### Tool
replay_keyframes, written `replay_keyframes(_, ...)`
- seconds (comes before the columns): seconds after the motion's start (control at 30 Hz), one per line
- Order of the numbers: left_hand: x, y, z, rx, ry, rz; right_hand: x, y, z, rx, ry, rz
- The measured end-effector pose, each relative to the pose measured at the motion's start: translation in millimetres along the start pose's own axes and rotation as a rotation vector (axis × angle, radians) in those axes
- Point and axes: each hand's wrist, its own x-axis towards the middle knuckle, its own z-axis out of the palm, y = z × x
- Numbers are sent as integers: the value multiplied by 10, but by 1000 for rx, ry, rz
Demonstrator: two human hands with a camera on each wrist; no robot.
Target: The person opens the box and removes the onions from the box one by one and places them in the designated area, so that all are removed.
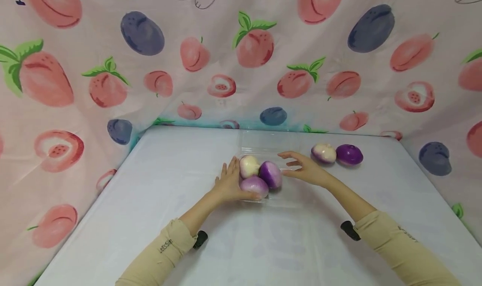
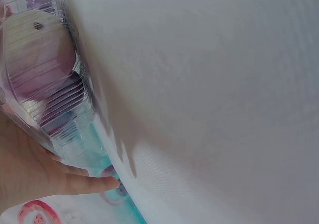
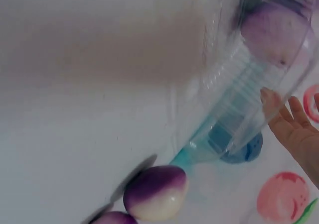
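Observation:
A clear plastic box (image 1: 271, 199) stands on the white table with three purple-and-white onions inside: a pale one (image 1: 248, 166) at the back left, a darker purple one (image 1: 271, 174) on the right and a light purple one (image 1: 254, 186) in front. My left hand (image 1: 229, 186) rests against the box's left side, fingers straight and thumb along the front. My right hand (image 1: 306, 169) hovers by the right side with loosely bent fingers, holding nothing. In the right wrist view, its fingertips (image 3: 271, 102) are close to the clear wall; contact cannot be told.
Two more onions lie on the table to the right and behind my right hand, one mostly white (image 1: 324, 153) and one deep purple (image 1: 349, 155). A fruit-print cloth (image 1: 226, 47) rises along the back and sides of the white table (image 1: 169, 164).

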Motion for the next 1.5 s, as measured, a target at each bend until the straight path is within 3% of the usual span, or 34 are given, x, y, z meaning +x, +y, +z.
replay_keyframes(0.43, 30, -12, -41, 3, -6, -3, 155, -38, 186, 2, -41, -98)
replay_keyframes(0.9, 38, 0, -1, 3, -7, -4, 266, 63, 274, -43, -57, -50)
replay_keyframes(1.27, 29, 5, -6, 21, -13, -18, 205, 51, 233, -28, -148, -19)
replay_keyframes(1.5, 24, 2, 7, 7, -16, -11, 165, 25, 229, -103, -101, 6)
